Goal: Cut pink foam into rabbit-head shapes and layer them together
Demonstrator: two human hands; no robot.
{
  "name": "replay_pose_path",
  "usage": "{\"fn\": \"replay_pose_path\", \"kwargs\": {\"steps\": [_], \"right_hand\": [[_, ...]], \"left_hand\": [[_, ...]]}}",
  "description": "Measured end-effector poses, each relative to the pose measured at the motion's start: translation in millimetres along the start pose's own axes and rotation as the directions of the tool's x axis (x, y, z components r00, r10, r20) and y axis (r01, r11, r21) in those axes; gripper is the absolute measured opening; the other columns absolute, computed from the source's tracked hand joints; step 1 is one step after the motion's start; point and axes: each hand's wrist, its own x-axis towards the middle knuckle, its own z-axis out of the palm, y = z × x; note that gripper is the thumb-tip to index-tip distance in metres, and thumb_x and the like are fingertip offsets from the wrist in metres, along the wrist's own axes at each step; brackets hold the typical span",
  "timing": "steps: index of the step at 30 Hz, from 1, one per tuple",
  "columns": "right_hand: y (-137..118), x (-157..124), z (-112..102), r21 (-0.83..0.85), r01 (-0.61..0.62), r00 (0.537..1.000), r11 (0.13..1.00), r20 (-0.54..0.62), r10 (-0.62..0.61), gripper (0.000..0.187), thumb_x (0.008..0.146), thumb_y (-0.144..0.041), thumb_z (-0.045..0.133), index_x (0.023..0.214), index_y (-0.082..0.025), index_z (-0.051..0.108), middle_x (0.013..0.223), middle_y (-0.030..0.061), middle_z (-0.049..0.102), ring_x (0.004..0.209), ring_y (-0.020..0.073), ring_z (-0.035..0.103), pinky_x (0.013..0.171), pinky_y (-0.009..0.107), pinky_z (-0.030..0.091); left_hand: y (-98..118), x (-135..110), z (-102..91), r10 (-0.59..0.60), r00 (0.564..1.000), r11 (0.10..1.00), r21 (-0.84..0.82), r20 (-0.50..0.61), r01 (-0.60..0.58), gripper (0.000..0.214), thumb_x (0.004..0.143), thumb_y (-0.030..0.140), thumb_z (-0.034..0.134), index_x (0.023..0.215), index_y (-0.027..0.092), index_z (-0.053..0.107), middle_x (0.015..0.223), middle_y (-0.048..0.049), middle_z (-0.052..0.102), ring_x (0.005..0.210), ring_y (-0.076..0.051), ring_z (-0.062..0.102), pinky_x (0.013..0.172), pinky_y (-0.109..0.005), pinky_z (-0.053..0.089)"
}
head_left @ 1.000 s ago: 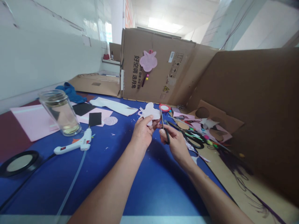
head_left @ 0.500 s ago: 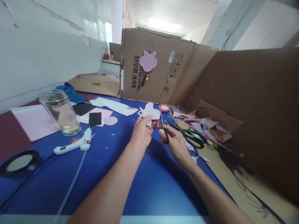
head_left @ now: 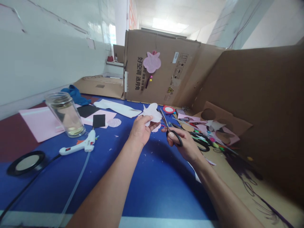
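My left hand [head_left: 142, 129] grips a pale pink paper cutout [head_left: 152, 112] with rounded lobes, thumb on top and fingers beneath. In my right hand [head_left: 182, 142] is a pair of scissors [head_left: 175, 138] with black handles. The blades point up and away, just right of the cutout, and look apart from it. Beneath my left fingers lies another bit of pink paper [head_left: 156, 128]. A similar pink cutout [head_left: 152, 62] with pointed ears hangs on the cardboard wall ahead, beads dangling below it.
On the left are a glass jar [head_left: 68, 117], a white glue gun [head_left: 79, 146] with its cord, a roll of black tape [head_left: 26, 163] and pink sheets [head_left: 38, 123]. Paper scraps and larger scissors [head_left: 201, 144] crowd the right. Cardboard panels [head_left: 249, 85] wall off the back and right.
The scissors have drawn back from the cutout to the right, and their handles have tilted outward. The cutout has turned slightly in my left hand. The view has shifted a little.
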Motion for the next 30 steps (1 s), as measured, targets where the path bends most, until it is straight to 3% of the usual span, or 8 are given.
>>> {"fn": "replay_pose_path", "kwargs": {"steps": [30], "right_hand": [[6.6, -1.3, -9.6, -0.007, -0.05, 0.998, 0.999, 0.035, 0.05, 0.035, 0.09, -0.049, 0.078, 0.113, -0.022, 0.081, 0.063, -0.0036, 0.052, 0.062, 0.015, 0.046, 0.063, 0.03, 0.034]], "left_hand": [[3.6, 2.5, -0.9, 0.0, 1.0, 0.998, 0.057, -0.01, 0.0, 0.02, 0.056, 0.012, 0.078, 0.074, 0.016, 0.069, 0.078, -0.0044, 0.073, 0.075, -0.018, 0.066, 0.089, -0.044, 0.06]]}}
